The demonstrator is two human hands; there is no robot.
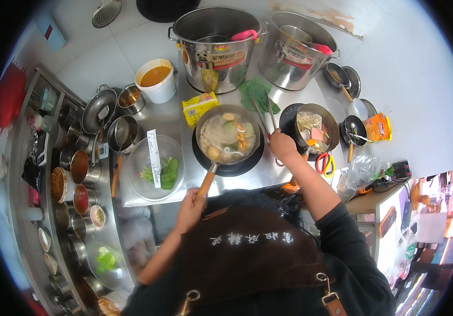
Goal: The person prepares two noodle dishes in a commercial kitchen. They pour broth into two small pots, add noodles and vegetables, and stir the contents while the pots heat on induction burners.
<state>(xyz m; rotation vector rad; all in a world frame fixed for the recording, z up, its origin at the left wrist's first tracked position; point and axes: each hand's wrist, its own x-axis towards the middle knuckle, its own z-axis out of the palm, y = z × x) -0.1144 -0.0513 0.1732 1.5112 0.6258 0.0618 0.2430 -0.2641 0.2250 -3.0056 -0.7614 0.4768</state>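
My left hand (190,209) grips the wooden handle (207,182) of a pan (259,144) on a round black cooker plate (236,170). Cloudy broth in it holds noodles, round pieces and greens (228,136). Metal tongs (271,112) are in my right hand (283,146), between this pan and a second one. Their far ends spread towards a crumpled green cloth (254,93); whether they touch it I cannot tell. The second pan (331,122) holds noodles, a pink slice and orange pieces (314,132), its handle running beneath my right forearm.
Two tall steel stockpots (218,75) (285,75) stand behind. At left, a bowl (133,173) of leaves carries a paper slip (153,158), near a white bucket (162,93) of orange liquid. Red-and-yellow scissors (325,165) lie right. Shelves (106,233) with several pots line the left.
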